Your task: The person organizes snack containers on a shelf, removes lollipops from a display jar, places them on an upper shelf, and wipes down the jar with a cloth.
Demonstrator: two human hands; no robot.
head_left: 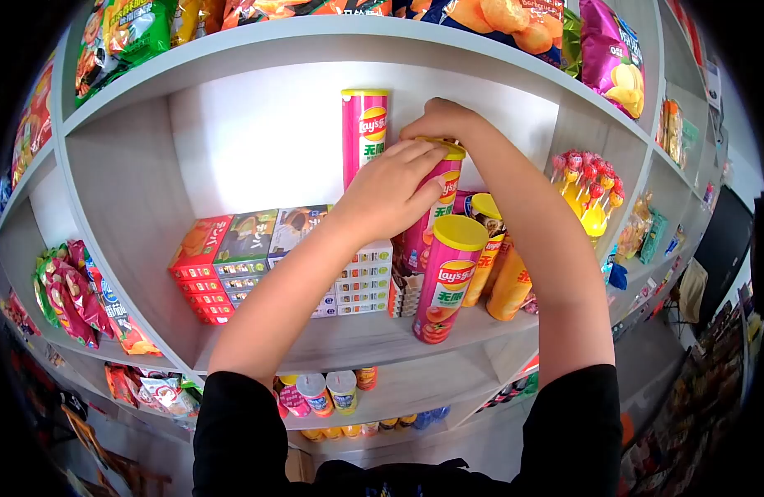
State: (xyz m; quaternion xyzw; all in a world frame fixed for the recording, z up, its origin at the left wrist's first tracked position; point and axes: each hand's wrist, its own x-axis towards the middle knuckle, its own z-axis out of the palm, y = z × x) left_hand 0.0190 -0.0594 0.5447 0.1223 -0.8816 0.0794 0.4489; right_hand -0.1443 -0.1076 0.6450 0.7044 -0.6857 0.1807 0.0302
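A pink Lay's can with a yellow lid is between my hands. My left hand lies against its left side, fingers over its upper part and thumb at its front. My right hand reaches over behind the top of that can; its fingertips are hidden. Behind my left hand, another pink can stands upright at the back. In front, a pink can stands near the shelf's front edge. Orange cans and a can with a yellow lid are to its right, partly behind my right forearm.
Stacked small boxes, red and grey among them, stand left on the shelf. Red lollipops in a yellow holder are at the right. Snack bags fill the shelf above; small tubs stand below.
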